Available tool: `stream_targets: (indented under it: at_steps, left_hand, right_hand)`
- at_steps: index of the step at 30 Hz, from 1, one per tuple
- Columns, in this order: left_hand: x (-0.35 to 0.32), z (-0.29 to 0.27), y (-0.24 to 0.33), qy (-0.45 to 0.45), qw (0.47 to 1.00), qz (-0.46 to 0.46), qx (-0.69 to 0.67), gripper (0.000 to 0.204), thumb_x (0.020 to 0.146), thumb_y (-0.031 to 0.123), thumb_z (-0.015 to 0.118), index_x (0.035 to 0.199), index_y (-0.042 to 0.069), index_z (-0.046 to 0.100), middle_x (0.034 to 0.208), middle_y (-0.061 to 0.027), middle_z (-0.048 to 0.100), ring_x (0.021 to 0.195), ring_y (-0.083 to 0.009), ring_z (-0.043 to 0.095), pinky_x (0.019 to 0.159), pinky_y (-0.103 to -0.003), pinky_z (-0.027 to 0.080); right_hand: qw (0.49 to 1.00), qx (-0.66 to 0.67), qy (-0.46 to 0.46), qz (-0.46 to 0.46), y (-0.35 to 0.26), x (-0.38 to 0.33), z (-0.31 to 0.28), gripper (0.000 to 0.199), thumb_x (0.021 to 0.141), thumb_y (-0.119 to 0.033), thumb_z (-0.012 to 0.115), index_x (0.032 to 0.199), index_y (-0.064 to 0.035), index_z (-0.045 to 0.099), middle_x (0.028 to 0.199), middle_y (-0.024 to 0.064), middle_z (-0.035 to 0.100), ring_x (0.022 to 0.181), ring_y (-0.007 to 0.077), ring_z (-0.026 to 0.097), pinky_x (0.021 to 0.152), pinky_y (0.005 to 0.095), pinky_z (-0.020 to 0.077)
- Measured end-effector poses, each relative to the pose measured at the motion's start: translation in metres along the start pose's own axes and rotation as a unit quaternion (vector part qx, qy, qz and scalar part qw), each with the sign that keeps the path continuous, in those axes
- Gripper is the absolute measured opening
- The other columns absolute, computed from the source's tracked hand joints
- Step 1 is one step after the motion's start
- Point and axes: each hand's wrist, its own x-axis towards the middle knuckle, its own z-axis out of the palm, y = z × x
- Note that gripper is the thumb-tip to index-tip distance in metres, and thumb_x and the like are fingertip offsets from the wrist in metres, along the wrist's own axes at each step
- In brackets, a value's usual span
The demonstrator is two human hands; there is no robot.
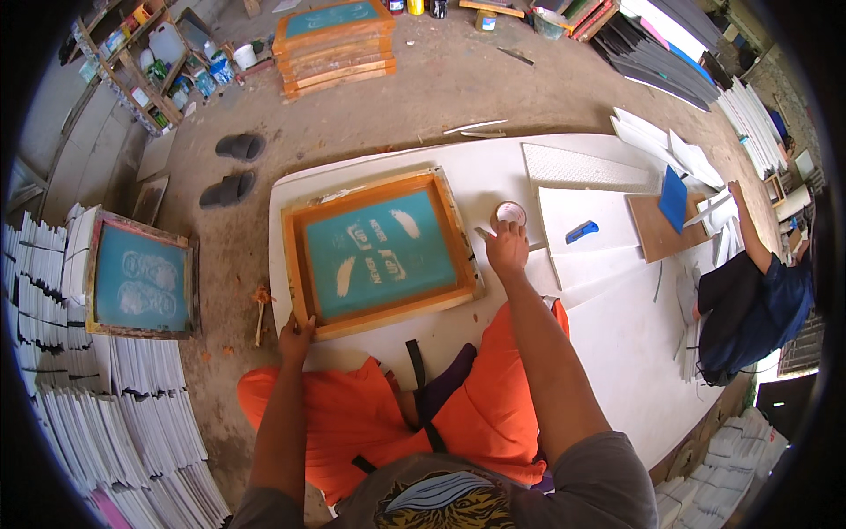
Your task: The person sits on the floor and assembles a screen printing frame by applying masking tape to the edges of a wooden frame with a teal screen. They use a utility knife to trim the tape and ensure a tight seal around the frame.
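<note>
both hands flank the screen frame (pixel 379 256), left hand (pixel 295 337) gripping.

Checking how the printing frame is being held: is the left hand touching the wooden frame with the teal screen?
Touching. The head view shows the left hand gripping the near left corner of the wooden frame, fingers resting on the wood with no gap.

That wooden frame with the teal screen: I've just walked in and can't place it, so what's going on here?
A person sitting on the floor in orange trousers has a wooden screen-printing frame lying flat on a white board. The left hand grips the frame's near left corner. The right hand rests just past the frame's right side, beside a small round container. Another person works at the board's right edge. A second frame lies on stacked white sheets to the left.
</note>
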Motion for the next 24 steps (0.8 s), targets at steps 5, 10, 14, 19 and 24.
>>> stream_targets:
  at_steps: [5, 10, 14, 19, 24]
  left_hand:
    - [-0.023, -0.013, 0.048, -0.089, 0.994, -0.043, 0.047, 0.086, 0.090, 0.054, 0.079, 0.151, -0.002, 0.054, 0.096, -0.0157, 0.073, 0.083, -0.0221, 0.070, 0.077, -0.036, 0.056]
    - [-0.017, -0.004, 0.023, 0.088, 0.993, 0.040, 0.069, 0.073, 0.093, 0.047, 0.077, 0.143, -0.003, 0.061, 0.100, -0.0191, 0.070, 0.091, -0.0238, 0.067, 0.082, -0.037, 0.054]
    - [-0.008, 0.029, 0.068, 0.075, 0.977, 0.100, -0.173, 0.051, 0.098, 0.034, 0.075, 0.133, -0.002, 0.067, 0.103, -0.0126, 0.070, 0.096, -0.0209, 0.067, 0.086, -0.035, 0.054]
    - [-0.037, 0.059, 0.174, -0.132, 0.903, 0.104, -0.396, 0.038, 0.101, 0.025, 0.072, 0.130, 0.001, 0.068, 0.114, -0.0068, 0.072, 0.106, -0.0184, 0.066, 0.093, -0.032, 0.052]
    - [-0.103, 0.046, 0.256, -0.254, 0.863, 0.116, -0.421, 0.062, 0.109, 0.055, 0.049, 0.141, 0.004, 0.063, 0.132, -0.0110, 0.067, 0.117, -0.0216, 0.061, 0.102, -0.039, 0.048]
  right_hand:
    - [0.998, -0.051, 0.027, -0.004, 0.031, 0.029, 0.022, 0.040, 0.088, -0.035, 0.077, 0.117, -0.0089, 0.068, 0.124, 0.0181, 0.069, 0.119, 0.0362, 0.063, 0.108, 0.0517, 0.0461]
    - [0.994, 0.023, 0.048, -0.094, 0.031, 0.025, -0.006, 0.030, 0.091, -0.030, 0.074, 0.113, -0.0098, 0.071, 0.105, 0.0180, 0.075, 0.104, 0.0362, 0.070, 0.101, 0.0522, 0.0486]
    - [0.968, 0.179, -0.007, -0.178, 0.012, -0.003, -0.076, 0.026, 0.093, -0.021, 0.073, 0.114, -0.0069, 0.073, 0.095, 0.0212, 0.074, 0.092, 0.0359, 0.070, 0.085, 0.0459, 0.0539]
    - [0.905, 0.327, -0.159, -0.219, -0.006, -0.044, -0.146, 0.022, 0.095, -0.017, 0.074, 0.114, -0.0058, 0.073, 0.093, 0.0159, 0.068, 0.091, 0.0315, 0.063, 0.084, 0.0417, 0.0501]
    - [0.868, 0.360, -0.219, -0.263, -0.037, -0.093, -0.205, 0.018, 0.097, -0.010, 0.074, 0.112, -0.0008, 0.072, 0.102, 0.0085, 0.064, 0.098, 0.0210, 0.060, 0.090, 0.0353, 0.0465]
